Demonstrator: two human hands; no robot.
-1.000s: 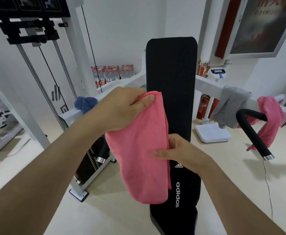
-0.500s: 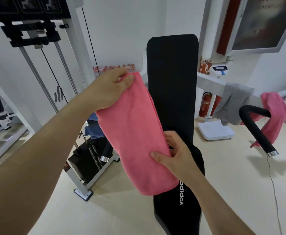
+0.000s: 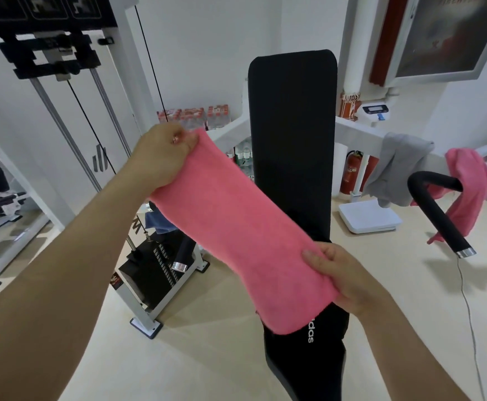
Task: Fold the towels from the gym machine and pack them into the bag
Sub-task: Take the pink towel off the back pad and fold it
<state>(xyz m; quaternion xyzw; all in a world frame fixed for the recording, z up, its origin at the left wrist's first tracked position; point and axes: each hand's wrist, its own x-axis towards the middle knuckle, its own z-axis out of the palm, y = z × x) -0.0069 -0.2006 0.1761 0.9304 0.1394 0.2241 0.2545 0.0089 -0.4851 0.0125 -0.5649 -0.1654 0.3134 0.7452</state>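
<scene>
- My left hand [image 3: 164, 154] pinches the upper end of a pink towel [image 3: 236, 227], with the fingers closed on the cloth edge.
- My right hand [image 3: 343, 282] grips the lower end of the same towel, thumb on top, so the towel is stretched in the air as a long folded strip between both hands, going from upper left to lower right.
- The strip hangs in front of a black padded bench [image 3: 293, 134], which stands tilted up; white "adidas" letters show partly under the towel's lower corner.
- I cannot see any bag in this view, so I cannot tell where it is.
- On the white arm of the machine [image 3: 355, 133] at the right, a grey towel [image 3: 398, 166] is draped, and just beside it a second pink towel [image 3: 468, 180] hangs down behind a black curved handle [image 3: 436, 209].
- A blue cloth [image 3: 157, 224] shows low behind my left forearm, mostly hidden.
- Packs of water bottles [image 3: 196, 115] stand against the far white wall.
- A white scale [image 3: 366, 218] lies on the pale beige floor [image 3: 207, 357], and a red fire extinguisher [image 3: 352, 172] stands behind it.
- A weight stack [image 3: 149, 270] with cables is at the left.
</scene>
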